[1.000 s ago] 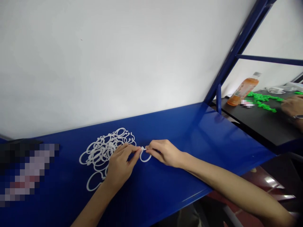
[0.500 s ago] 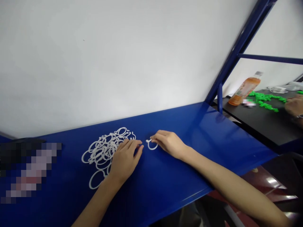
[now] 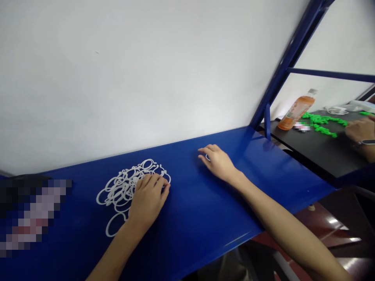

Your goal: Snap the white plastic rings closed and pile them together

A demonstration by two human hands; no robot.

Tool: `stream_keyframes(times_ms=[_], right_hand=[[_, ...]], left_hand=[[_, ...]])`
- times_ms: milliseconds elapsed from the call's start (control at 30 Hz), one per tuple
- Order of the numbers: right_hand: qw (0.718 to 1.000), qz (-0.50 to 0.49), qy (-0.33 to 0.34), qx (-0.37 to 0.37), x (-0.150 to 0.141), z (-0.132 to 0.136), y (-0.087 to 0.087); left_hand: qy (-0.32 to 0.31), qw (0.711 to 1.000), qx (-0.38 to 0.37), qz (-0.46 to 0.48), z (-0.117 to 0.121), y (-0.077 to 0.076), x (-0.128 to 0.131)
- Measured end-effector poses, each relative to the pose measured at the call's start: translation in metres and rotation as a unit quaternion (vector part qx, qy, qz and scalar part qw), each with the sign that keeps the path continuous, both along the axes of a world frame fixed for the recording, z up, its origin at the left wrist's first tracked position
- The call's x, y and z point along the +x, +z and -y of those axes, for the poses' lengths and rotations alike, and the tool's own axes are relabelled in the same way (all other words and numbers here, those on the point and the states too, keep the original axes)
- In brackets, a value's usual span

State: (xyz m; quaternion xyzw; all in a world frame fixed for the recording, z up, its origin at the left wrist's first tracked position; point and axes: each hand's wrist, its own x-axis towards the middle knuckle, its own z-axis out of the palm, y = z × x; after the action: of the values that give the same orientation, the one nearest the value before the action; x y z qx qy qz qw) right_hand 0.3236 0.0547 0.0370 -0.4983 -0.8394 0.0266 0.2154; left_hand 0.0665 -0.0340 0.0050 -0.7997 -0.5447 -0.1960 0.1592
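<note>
A tangled pile of thin white rings (image 3: 115, 193), some with small knobs, lies on the blue tabletop. My left hand (image 3: 148, 199) rests over the pile's right side, fingers bent. Its thumb and index finger come together at the edge of a white ring (image 3: 169, 176); the exact grip is partly hidden. Farther right and toward the wall, my right hand (image 3: 218, 162) is low over the tabletop with thumb and fingers apart. Beneath it, a single white ring (image 3: 207, 157) shows between thumb and fingers, mostly covered by the hand.
A blurred-out strip (image 3: 38, 214) and a dark item (image 3: 20, 191) lie at the left. Beyond the blue metal post (image 3: 281, 66), a black table (image 3: 310, 150) bears an orange drink bottle (image 3: 297, 111) and green pieces (image 3: 322, 121). Another person's hand (image 3: 360, 128) is there.
My right hand has moved right and toward the wall with the white ring, and its fingers have spread. My left hand has drawn slightly left, its thumb and index finger closing at a ring.
</note>
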Motion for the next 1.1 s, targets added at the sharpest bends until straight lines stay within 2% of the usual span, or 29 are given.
stream_keyframes(times_ms=[67, 133, 200, 333, 500, 667, 800, 1100], right_hand=[[0.989, -0.082, 0.118, -0.042, -0.012, 0.012, -0.001], [0.966, -0.131, 0.196, -0.109, -0.024, 0.025, -0.004], [0.95, -0.159, 0.22, -0.157, -0.034, 0.037, -0.008], [0.938, -0.197, 0.201, -0.202, -0.043, 0.048, -0.015], [0.963, -0.131, 0.195, -0.132, -0.039, 0.043, -0.017], [0.955, -0.109, 0.253, -0.111, -0.037, 0.044, -0.017], [0.945, -0.106, 0.29, -0.106, -0.038, 0.047, -0.017], [0.951, -0.056, 0.302, -0.027, -0.039, 0.05, -0.019]], left_hand=[[-0.045, 0.998, 0.033, 0.019, 0.004, 0.005, 0.007], [-0.092, 0.993, 0.061, 0.036, 0.007, 0.008, 0.014], [-0.127, 0.987, 0.081, 0.048, 0.01, 0.01, 0.018], [-0.159, 0.982, 0.074, 0.064, 0.013, 0.009, 0.021], [-0.158, 0.974, 0.059, 0.154, 0.013, 0.005, 0.021], [-0.11, 0.971, 0.019, 0.211, 0.01, 0.0, 0.014], [-0.099, 0.971, -0.013, 0.218, 0.007, -0.004, 0.007], [-0.118, 0.966, -0.038, 0.225, 0.004, -0.005, 0.007]])
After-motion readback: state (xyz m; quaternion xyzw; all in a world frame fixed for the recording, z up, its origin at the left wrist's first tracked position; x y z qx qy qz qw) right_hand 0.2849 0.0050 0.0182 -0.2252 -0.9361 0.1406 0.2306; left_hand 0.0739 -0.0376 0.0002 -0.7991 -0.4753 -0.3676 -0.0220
